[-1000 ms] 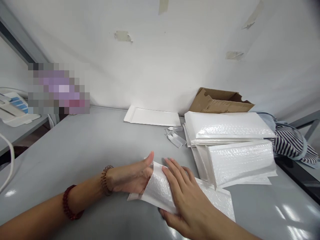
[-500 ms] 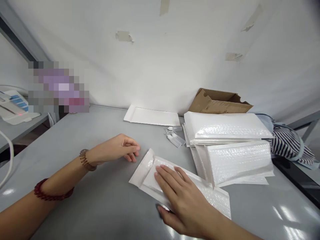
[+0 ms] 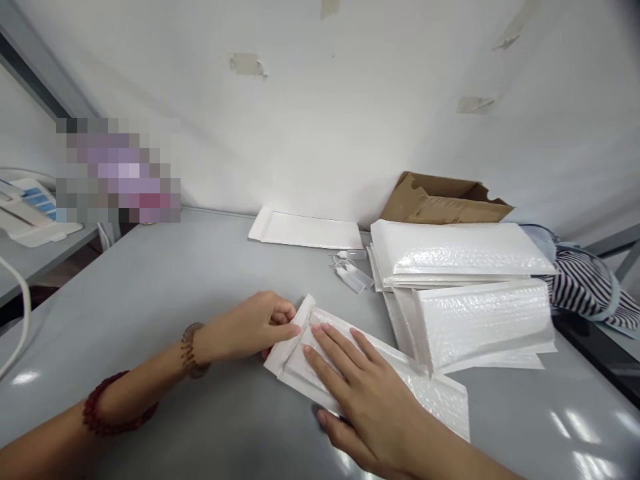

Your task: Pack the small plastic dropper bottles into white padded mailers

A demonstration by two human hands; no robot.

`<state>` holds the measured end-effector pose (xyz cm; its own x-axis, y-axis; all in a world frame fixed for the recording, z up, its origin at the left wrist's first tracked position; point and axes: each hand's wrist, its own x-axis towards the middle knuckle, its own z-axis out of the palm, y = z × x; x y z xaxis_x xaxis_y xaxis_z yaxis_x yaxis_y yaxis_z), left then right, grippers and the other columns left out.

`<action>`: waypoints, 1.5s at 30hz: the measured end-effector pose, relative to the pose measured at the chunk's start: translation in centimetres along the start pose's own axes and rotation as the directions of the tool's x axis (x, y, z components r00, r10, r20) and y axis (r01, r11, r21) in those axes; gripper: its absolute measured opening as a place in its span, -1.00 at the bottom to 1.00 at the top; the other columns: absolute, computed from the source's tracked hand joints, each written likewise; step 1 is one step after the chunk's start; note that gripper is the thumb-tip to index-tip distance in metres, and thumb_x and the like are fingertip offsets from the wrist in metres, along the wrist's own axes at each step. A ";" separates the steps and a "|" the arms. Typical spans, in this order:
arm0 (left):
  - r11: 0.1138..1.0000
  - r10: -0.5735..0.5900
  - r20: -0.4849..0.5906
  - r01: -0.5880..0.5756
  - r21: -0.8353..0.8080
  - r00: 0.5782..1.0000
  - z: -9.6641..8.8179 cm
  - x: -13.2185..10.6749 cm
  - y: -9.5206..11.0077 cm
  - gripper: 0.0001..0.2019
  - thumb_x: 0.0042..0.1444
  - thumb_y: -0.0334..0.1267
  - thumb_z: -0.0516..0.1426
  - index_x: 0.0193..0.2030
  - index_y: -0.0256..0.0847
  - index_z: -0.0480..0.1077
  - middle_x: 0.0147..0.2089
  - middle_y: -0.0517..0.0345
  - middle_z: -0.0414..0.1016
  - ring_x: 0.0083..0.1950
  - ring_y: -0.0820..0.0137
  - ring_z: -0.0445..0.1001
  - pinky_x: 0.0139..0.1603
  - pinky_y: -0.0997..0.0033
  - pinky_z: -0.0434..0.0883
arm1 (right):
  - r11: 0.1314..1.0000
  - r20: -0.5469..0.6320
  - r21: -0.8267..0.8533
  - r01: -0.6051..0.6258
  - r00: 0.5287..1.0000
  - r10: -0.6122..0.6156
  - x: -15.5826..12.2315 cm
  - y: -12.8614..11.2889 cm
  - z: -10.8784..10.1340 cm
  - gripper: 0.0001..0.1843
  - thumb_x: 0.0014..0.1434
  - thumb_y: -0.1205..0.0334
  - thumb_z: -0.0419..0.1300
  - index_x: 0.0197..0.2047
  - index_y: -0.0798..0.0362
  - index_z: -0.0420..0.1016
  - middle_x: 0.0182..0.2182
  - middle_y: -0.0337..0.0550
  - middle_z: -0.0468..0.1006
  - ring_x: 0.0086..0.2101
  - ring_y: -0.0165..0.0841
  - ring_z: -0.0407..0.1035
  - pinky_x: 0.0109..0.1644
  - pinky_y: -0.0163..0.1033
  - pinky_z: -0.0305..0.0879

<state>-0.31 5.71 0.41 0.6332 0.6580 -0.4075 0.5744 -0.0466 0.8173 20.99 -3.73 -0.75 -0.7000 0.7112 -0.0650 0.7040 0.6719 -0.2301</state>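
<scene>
A white bubble mailer [image 3: 440, 403] lies at an angle on the grey table in front of me. My right hand [image 3: 357, 387] rests flat on its upper face, fingers stretched out and thumb off the near edge. At the mailer's left end is its flap [image 3: 285, 350]. My left hand [image 3: 270, 327] grips that flap, thumb on top and the other fingers curled behind or under it, partly hidden. Beyond the mailer lie several small clear plastic bottles with white tops [image 3: 353, 275].
Stacked bubble mailers [image 3: 465, 250] stand at the right, with more [image 3: 485, 327] in front. A single white mailer [image 3: 310, 231] lies by the wall. Behind the stack is an open cardboard box [image 3: 445, 200]; striped cloth [image 3: 583, 283] and a black object [image 3: 595, 357] are at far right.
My left hand has moved right and closed on the mailer's flap, from beside it. My right hand stays flat on the mailer.
</scene>
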 end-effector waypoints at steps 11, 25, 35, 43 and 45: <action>0.918 0.234 -0.081 -0.192 0.348 0.969 2.1 -0.8 1.3 -0.69 0.24 -0.23 -0.06 -0.50 -0.24 0.29 -0.53 0.25 0.32 -0.49 0.47 0.23 -0.45 0.49 0.15 | 0.998 0.068 0.038 -0.047 0.997 0.045 0.3 -0.2 -0.9 -0.30 0.18 0.15 0.03 0.33 0.16 -0.06 0.31 0.17 -0.07 0.30 -0.02 -0.35 0.25 0.17 -0.05; 0.739 0.503 -0.029 -0.413 0.532 0.864 2.3 -0.3 -0.7 -0.73 0.19 -0.43 0.00 0.03 -0.28 0.30 0.11 -0.07 0.31 0.16 0.22 0.26 0.19 0.22 0.24 | 0.985 -0.116 -0.156 0.075 0.989 -0.094 0.1 -0.6 0.5 -0.28 0.11 0.22 0.06 0.32 0.18 -0.03 0.30 0.31 -0.10 0.29 0.07 -0.31 0.16 0.23 0.04; 0.720 0.485 -0.010 -0.392 0.572 0.875 2.4 -0.7 -1.2 -0.55 0.16 -0.36 0.07 0.20 -0.22 0.14 0.20 -0.08 0.24 0.19 0.20 0.24 0.16 0.20 0.26 | 0.982 -0.075 -0.146 0.124 0.988 -0.136 -0.1 -0.4 0.7 -0.47 0.28 0.21 -0.06 0.30 0.08 0.04 0.24 0.09 0.16 0.26 -0.09 -0.09 0.18 0.16 0.08; 0.627 0.503 0.016 -0.377 0.682 0.864 3.2 -0.5 -1.8 -0.54 0.26 -0.34 -0.03 0.29 -0.27 0.04 0.34 -0.07 0.11 0.38 0.18 -0.05 0.28 0.15 0.12 | 0.991 -0.090 -0.122 0.048 0.994 -0.059 0.0 -0.8 0.9 -0.46 0.26 0.19 0.01 0.28 0.07 0.06 0.27 0.27 0.05 0.29 -0.03 -0.22 0.19 0.17 0.05; 0.637 0.512 0.047 -0.416 0.649 0.858 3.1 -0.5 -1.9 -0.53 0.27 -0.31 -0.04 0.31 -0.28 0.03 0.33 -0.04 0.12 0.39 0.22 -0.07 0.30 0.18 0.10 | 0.993 -0.089 -0.114 0.043 0.995 -0.053 0.1 -0.8 0.9 -0.47 0.26 0.18 0.02 0.27 0.05 0.07 0.27 0.25 0.04 0.29 -0.03 -0.21 0.20 0.16 0.06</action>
<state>-0.09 3.16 -2.21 0.8614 0.5055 0.0500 0.4393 -0.7909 0.4261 20.27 -4.40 -1.40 -0.7232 0.6899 0.0338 0.6823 0.7211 -0.1202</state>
